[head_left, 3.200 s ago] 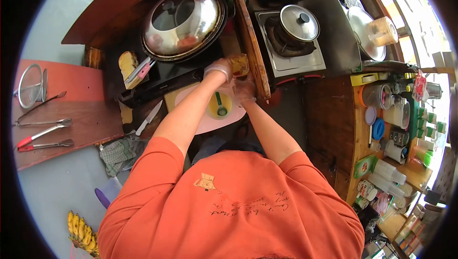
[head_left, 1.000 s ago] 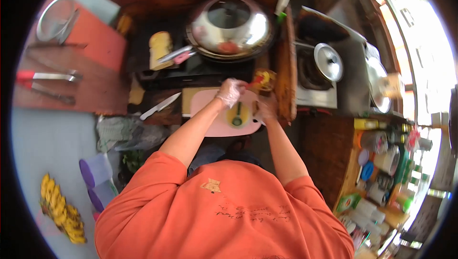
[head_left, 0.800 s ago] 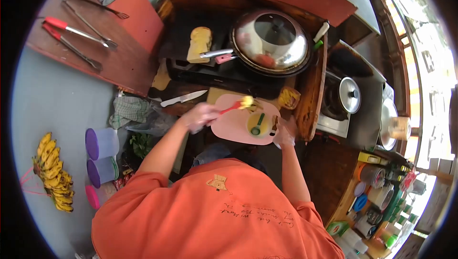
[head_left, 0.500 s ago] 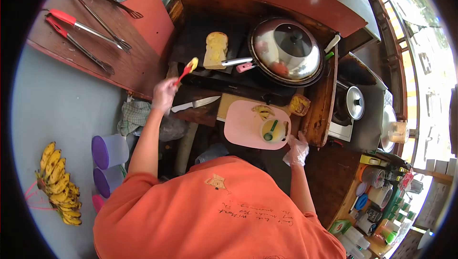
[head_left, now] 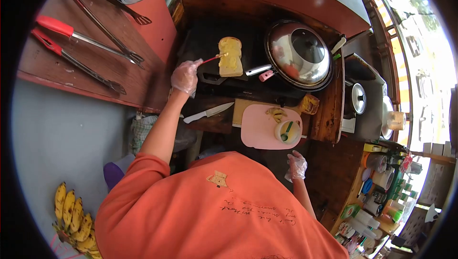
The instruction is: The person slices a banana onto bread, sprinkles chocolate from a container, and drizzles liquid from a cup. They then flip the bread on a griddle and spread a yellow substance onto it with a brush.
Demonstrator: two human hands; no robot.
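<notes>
A bread slice lies on the griddle, left of the lidded pan, behind the cutting board.

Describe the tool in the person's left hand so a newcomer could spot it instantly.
Start at the dark griddle left of the domed steel lid. A slice of bread lies on it, and the gloved left hand holds a red-handled brush to it, far thinner than the red-handled tongs further left.

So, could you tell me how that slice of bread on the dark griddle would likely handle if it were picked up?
The slice of bread looks thick, so it is probably light and soft, apt to sag or tear under a pinch. Its top carries yellow spread where the left hand works the red-handled spreader, so it may be greasy and slippery.
</notes>
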